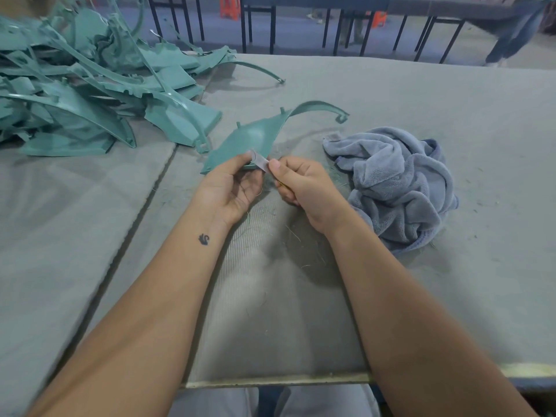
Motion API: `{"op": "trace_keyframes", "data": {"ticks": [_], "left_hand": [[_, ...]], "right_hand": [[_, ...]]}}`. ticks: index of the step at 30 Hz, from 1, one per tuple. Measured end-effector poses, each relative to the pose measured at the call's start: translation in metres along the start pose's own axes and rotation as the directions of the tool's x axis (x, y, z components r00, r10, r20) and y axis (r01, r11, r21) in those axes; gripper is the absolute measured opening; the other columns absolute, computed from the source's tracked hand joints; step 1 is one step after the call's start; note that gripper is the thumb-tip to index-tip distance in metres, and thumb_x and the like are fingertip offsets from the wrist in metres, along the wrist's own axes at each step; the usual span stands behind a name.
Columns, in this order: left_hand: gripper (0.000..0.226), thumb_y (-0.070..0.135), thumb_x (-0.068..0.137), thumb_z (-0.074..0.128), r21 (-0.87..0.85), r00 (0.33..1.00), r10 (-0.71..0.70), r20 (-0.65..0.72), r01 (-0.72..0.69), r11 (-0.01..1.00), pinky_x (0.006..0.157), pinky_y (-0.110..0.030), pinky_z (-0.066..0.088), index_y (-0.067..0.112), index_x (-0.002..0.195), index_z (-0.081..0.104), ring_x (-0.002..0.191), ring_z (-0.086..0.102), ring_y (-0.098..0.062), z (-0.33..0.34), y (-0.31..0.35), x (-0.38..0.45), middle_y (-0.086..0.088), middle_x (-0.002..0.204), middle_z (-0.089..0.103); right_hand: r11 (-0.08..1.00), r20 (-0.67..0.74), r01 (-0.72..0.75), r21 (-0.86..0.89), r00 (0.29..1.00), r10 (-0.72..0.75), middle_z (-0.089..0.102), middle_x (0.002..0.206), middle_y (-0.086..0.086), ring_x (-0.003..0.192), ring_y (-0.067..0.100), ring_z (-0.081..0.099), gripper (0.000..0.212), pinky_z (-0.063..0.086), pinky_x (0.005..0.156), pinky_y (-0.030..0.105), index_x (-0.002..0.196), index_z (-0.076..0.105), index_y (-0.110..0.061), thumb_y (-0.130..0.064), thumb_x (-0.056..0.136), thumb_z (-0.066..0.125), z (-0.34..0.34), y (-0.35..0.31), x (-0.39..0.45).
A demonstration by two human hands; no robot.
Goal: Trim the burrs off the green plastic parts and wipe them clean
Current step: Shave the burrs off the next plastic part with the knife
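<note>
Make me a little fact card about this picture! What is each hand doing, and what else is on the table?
left hand: holds the near edge of a green plastic part
right hand: grips a small blade set against that edge
pile of green parts: far left on the table
grey cloth: crumpled, right of the hands, untouched
shavings: thin strands under the hands

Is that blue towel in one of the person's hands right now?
No, the blue towel lies crumpled on the table, beside the right hand.
</note>
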State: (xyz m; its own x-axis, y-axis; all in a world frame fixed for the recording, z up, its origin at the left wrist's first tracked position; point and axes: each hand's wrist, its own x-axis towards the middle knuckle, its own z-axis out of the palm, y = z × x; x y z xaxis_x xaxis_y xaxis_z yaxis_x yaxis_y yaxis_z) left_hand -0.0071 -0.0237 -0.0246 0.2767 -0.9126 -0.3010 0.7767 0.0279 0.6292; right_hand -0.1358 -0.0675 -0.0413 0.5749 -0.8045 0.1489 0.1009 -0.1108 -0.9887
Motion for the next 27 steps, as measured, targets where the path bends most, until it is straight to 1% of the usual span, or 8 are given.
{"op": "trace_keyframes", "data": {"ticks": [4,8,11,15,17,20,22,27], "left_hand": [[0.015,0.005,0.095,0.053,0.036,1.000,-0.027,-0.004,0.027,0.999,0.041,-0.015,0.050,0.002,0.081,0.058,0.040,0.061,-0.011,0.0010,0.0018,-0.0011,-0.008,0.056,0.066],[0.014,0.005,0.095,0.053,0.041,0.999,-0.042,0.027,0.041,0.998,0.044,-0.013,0.048,0.003,0.083,0.059,0.042,0.062,-0.011,0.0000,0.0021,-0.0015,-0.008,0.059,0.068],[0.013,0.005,0.095,0.052,0.046,0.997,-0.054,0.047,0.052,0.998,0.044,-0.012,0.047,0.003,0.084,0.059,0.043,0.063,-0.010,0.0000,0.0025,-0.0014,-0.008,0.060,0.068],[0.014,0.004,0.095,0.052,0.046,0.997,-0.056,0.048,0.054,0.998,0.043,-0.011,0.046,0.004,0.084,0.060,0.044,0.063,-0.010,0.0014,0.0021,-0.0011,-0.007,0.060,0.068],[0.014,0.004,0.095,0.051,0.043,0.997,-0.060,0.052,0.058,0.997,0.041,-0.011,0.046,0.004,0.084,0.059,0.044,0.063,-0.010,0.0006,0.0030,-0.0014,-0.007,0.060,0.068],[0.012,0.004,0.096,0.050,0.037,0.994,-0.086,0.061,0.084,0.996,0.038,-0.011,0.044,0.004,0.087,0.057,0.043,0.062,-0.009,-0.0010,0.0042,-0.0048,-0.009,0.059,0.066],[0.010,0.003,0.096,0.049,0.038,0.994,-0.089,0.058,0.087,0.996,0.037,-0.011,0.042,0.004,0.088,0.056,0.042,0.062,-0.009,-0.0012,0.0044,-0.0063,-0.009,0.058,0.066],[0.009,0.003,0.095,0.050,0.045,0.994,-0.087,0.059,0.084,0.995,0.037,-0.011,0.042,0.003,0.089,0.056,0.042,0.061,-0.009,-0.0014,0.0049,-0.0062,-0.010,0.059,0.065]], "right_hand": [[1.000,-0.034,-0.002,0.014,0.999,0.003,0.039,0.043,-0.010,0.038,0.001,0.029,0.037,0.023,0.040,0.012,0.064,0.051,-0.013,-0.013,0.101,0.048,-0.0006,0.0001,0.0004],[1.000,-0.051,0.003,0.012,0.999,-0.002,0.039,0.042,-0.012,0.039,0.001,0.029,0.035,0.024,0.041,0.012,0.066,0.051,-0.009,-0.013,0.101,0.048,-0.0005,-0.0014,-0.0003],[1.000,-0.076,0.001,0.018,0.997,0.000,0.036,0.044,-0.007,0.040,0.003,0.028,0.032,0.024,0.042,0.014,0.069,0.052,-0.006,-0.013,0.101,0.049,-0.0006,-0.0025,-0.0009],[1.000,-0.123,0.013,0.020,0.992,-0.010,0.033,0.049,0.001,0.042,0.005,0.026,0.036,0.023,0.043,0.015,0.064,0.051,-0.010,-0.013,0.100,0.050,0.0015,-0.0013,-0.0003],[0.999,-0.141,0.016,0.028,0.990,-0.012,0.035,0.047,-0.001,0.042,0.004,0.027,0.037,0.024,0.043,0.014,0.063,0.050,-0.012,-0.013,0.100,0.050,0.0023,-0.0013,0.0003],[0.988,-0.204,0.023,0.150,0.979,0.008,0.037,0.044,-0.009,0.039,0.002,0.027,0.039,0.023,0.040,0.013,0.062,0.048,-0.015,-0.013,0.101,0.048,-0.0006,-0.0021,0.0019],[0.980,-0.222,0.029,0.198,0.975,0.017,0.037,0.043,-0.010,0.038,0.002,0.026,0.040,0.023,0.039,0.013,0.062,0.047,-0.016,-0.013,0.102,0.047,-0.0024,-0.0027,0.0029],[0.983,-0.254,0.019,0.182,0.967,0.028,0.035,0.043,-0.011,0.038,0.001,0.026,0.038,0.022,0.039,0.014,0.065,0.042,-0.014,-0.014,0.102,0.046,-0.0018,-0.0027,0.0040]]}}
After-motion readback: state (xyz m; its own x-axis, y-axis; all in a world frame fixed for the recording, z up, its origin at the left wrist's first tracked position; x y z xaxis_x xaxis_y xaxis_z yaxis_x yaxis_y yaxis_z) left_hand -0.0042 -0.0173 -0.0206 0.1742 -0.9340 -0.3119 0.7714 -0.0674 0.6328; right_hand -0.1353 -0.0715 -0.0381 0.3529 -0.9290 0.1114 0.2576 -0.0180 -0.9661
